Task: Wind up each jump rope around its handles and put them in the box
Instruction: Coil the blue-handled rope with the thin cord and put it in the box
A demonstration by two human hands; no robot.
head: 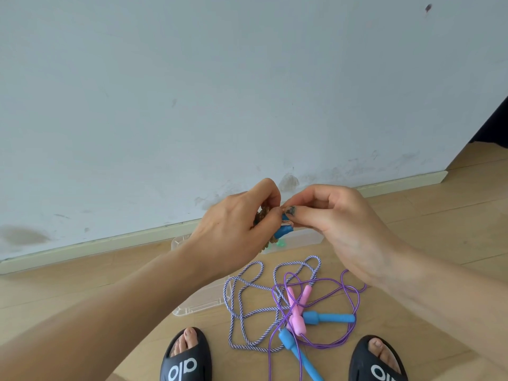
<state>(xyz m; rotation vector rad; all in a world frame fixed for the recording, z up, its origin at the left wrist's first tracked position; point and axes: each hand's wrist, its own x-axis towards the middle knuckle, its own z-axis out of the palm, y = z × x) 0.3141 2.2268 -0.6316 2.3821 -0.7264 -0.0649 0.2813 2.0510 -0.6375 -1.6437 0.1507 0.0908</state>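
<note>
My left hand (239, 226) grips a jump rope with dark blue handles (283, 232), its tan braided cord wound round them. My right hand (335, 224) pinches the free end of that cord just right of the handles. Both hands are held above a clear plastic box (305, 239) on the floor. Below them lie two loose ropes tangled together: a lavender-and-white twisted rope (242, 292) with pink handles (298, 312), and a thin purple cord (349, 303) with light blue handles (328, 318).
A clear lid (203, 303) lies on the wooden floor left of the tangle. My feet in black slides (187, 358) (378, 361) stand at the bottom. A pale wall with a baseboard (110, 243) runs behind the box.
</note>
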